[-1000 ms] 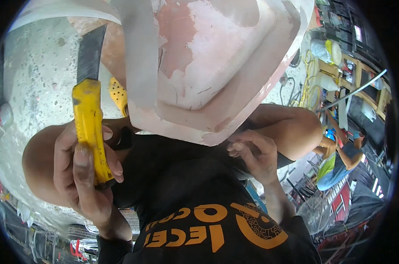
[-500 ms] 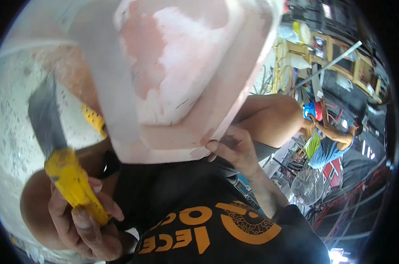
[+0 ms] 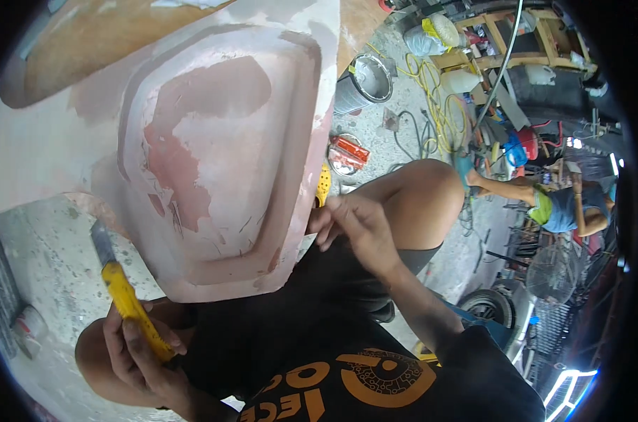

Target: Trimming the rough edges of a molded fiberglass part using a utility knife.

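Metal bucket [image 3: 365, 81], yellow hose [image 3: 431, 105], orange tin [image 3: 348, 151], wooden bench [image 3: 516, 32], tyre [image 3: 489, 307].

Yellow knife [image 3: 125, 299] in left hand [image 3: 139, 352]

Person is wearing a black T-shirt [image 3: 347, 373] with an orange circular print and lettering across the chest, plus dark shorts [image 3: 403, 264]. Forearms, knees are showing bare; no gloves on either hand.
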Demonstrator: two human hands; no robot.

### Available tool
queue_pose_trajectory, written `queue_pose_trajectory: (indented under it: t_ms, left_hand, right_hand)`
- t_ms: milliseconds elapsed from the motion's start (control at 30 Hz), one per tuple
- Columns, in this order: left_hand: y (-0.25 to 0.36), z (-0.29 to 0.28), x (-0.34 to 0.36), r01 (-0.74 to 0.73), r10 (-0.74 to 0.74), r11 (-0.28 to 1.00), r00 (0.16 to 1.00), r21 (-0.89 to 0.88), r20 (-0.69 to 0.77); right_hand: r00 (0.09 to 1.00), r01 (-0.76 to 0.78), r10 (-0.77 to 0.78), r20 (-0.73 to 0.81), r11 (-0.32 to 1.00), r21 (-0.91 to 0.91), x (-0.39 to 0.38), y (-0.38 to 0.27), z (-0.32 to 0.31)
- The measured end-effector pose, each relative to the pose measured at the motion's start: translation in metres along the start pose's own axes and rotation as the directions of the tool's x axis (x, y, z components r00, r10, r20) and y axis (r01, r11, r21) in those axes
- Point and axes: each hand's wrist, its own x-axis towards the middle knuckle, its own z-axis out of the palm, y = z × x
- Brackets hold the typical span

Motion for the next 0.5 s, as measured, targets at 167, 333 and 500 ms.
queue_pose_trajectory:
  t_ms: [167, 333, 500]
  left_hand:
    - [0.028, 0.037, -0.004, -0.127, 0.133, 0.98, 0.991, 0.154, -0.032]
    - [0.075, 0.109, 0.017, -0.379, 0.221, 0.79, 0.909, 0.482, 0.353]
    - [0.098, 0.201, 0.077, -0.691, 0.218, 0.584, 0.638, 0.425, 0.738]
  right_hand:
    - [0.911, 0.327, -0.293, -0.289, 0.942, 0.078, 0.044, -0.025, -0.017]
    - [0.859, 0.481, -0.344, -0.38, 0.795, 0.368, 0.105, -0.037, -0.034]
    - [0.856, 0.511, -0.344, -0.386, 0.678, 0.529, 0.151, -0.012, -0.038]
